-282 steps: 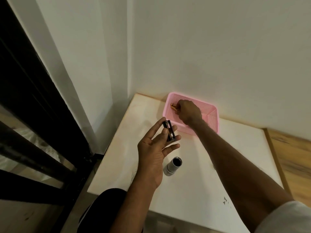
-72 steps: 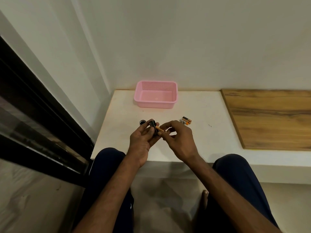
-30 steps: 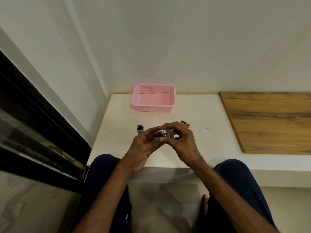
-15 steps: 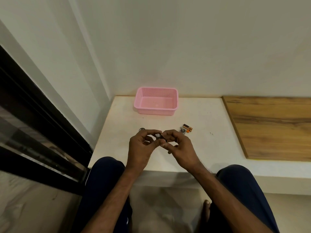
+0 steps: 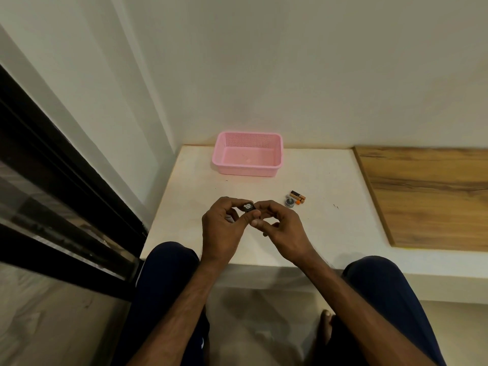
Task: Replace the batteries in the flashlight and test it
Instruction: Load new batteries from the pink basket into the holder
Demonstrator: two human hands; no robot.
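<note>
Fingers of left hand (image 5: 220, 231) and right hand (image 5: 280, 228) pinched on black battery holder (image 5: 249, 207), above white table (image 5: 317, 228). Spare batteries (image 5: 298, 197) beside tail cap (image 5: 289, 202), near pink basket (image 5: 247, 172).

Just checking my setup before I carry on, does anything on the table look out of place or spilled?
Nothing stands out. Loose batteries and a small round cap lie together right of the hands; the pink basket sits upright.
</note>
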